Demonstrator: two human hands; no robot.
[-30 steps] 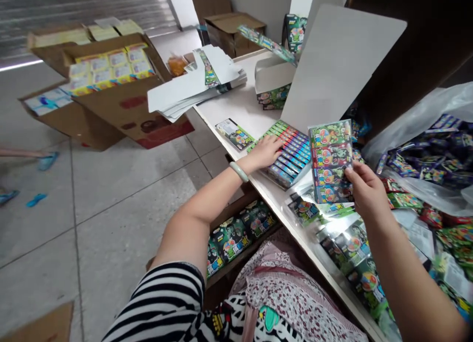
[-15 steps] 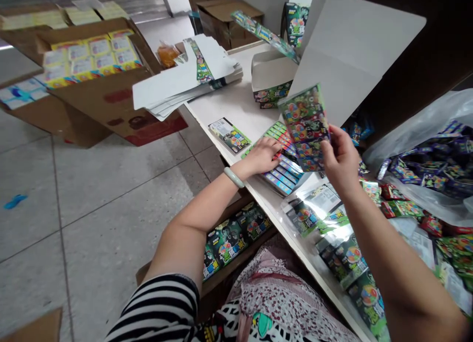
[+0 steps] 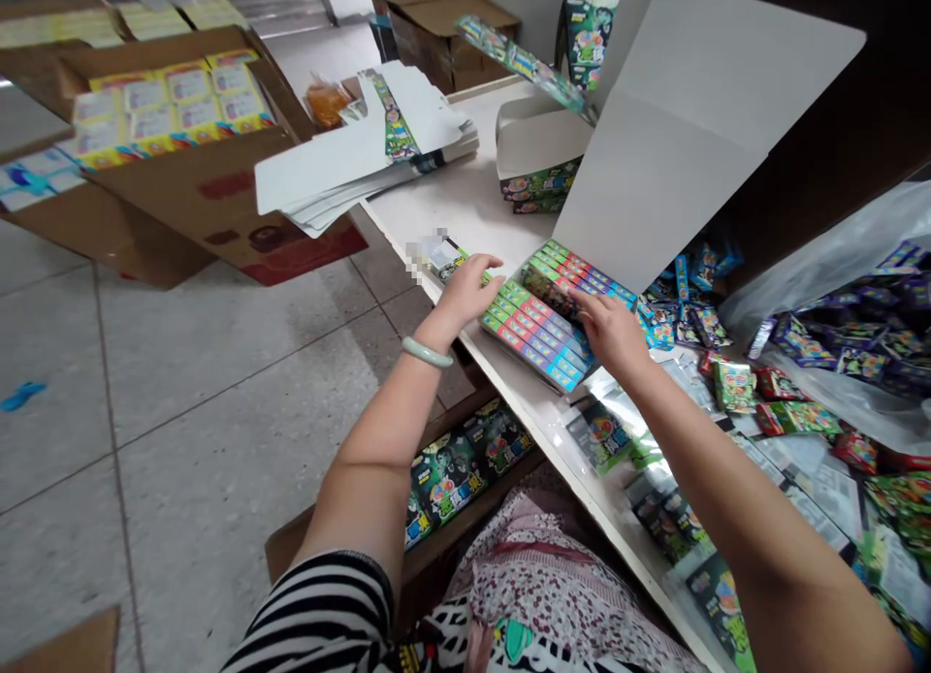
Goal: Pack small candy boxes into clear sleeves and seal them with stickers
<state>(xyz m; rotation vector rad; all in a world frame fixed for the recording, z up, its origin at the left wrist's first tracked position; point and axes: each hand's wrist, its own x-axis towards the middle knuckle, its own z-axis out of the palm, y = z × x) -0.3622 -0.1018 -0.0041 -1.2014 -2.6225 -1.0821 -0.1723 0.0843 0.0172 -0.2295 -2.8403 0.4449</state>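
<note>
In the head view, the four-panel packet sheet (image 3: 549,290), raised half a second ago, now leans among the edge-on packet rows (image 3: 534,332) at three o'clock, apparently joining them. The right hand (image 3: 615,336) touches it, fingers extended; its grip is hidden. The left hand (image 3: 465,297), at the rows' nine o'clock, has thumb and fingers apart.

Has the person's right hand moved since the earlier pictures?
Yes: judged against the clear plastic bag, the right hand has moved toward the left of the view, away from the bag, and is now at the rows of small boxes.
</note>
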